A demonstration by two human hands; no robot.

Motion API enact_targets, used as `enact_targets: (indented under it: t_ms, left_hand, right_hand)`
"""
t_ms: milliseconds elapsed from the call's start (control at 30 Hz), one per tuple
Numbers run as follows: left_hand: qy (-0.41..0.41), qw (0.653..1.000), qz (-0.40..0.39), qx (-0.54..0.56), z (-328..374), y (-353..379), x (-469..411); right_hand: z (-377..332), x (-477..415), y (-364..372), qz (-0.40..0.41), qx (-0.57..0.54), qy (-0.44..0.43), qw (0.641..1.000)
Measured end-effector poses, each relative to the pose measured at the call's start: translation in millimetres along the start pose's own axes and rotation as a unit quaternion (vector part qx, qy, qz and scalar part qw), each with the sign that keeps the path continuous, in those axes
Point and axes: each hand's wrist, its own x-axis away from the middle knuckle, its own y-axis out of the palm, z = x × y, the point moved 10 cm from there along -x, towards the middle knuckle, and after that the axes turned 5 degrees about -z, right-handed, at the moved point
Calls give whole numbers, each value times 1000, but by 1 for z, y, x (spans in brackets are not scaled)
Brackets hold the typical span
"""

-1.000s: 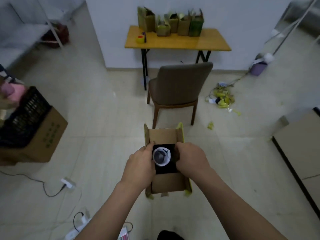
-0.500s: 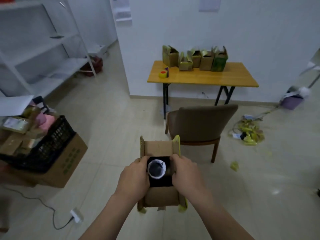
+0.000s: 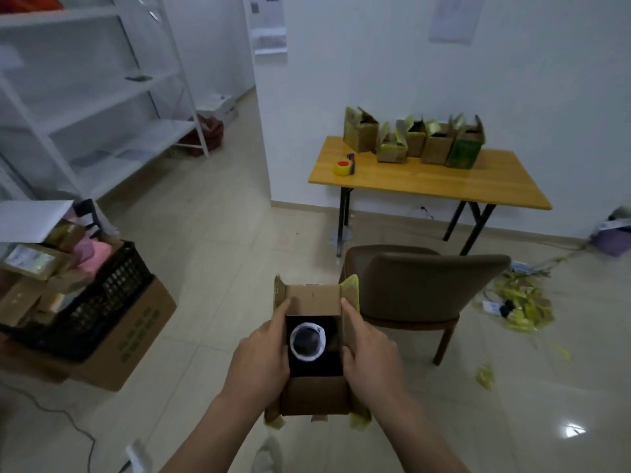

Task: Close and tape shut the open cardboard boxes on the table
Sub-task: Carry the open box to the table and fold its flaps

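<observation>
I carry an open cardboard box [image 3: 313, 298] in front of me, above the floor. My left hand [image 3: 263, 360] grips its left side and my right hand [image 3: 370, 360] grips its right side. Its flaps stand open, and inside sits a dark round object with a white rim [image 3: 307, 341]. Far ahead, a yellow wooden table [image 3: 444, 179] holds several open cardboard boxes [image 3: 413, 139] in a row by the wall. A yellow tape roll [image 3: 343, 167] lies near the table's left end.
A brown chair [image 3: 420, 285] stands between me and the table. At the left, a black crate [image 3: 92, 308] rests on a large cardboard box [image 3: 133, 332]. White shelving [image 3: 85, 97] fills the far left. Yellow scraps [image 3: 522, 305] and cables litter the floor.
My view has lifted and swung left, bringing the shelving and more of the wall into sight. The table and chair now sit further right. Both hands keep hold of the box.
</observation>
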Motion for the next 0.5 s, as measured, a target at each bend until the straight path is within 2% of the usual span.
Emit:
enact_targets:
  t_ms: [333, 500]
  left_hand:
    - [28, 999, -21, 22, -65, -12, -118]
    - [41, 997, -39, 50, -95, -18, -170]
  right_hand:
    - [-41, -111, 25, -17, 56, 25, 998]
    - [-53, -160, 40, 6, 59, 58, 997]
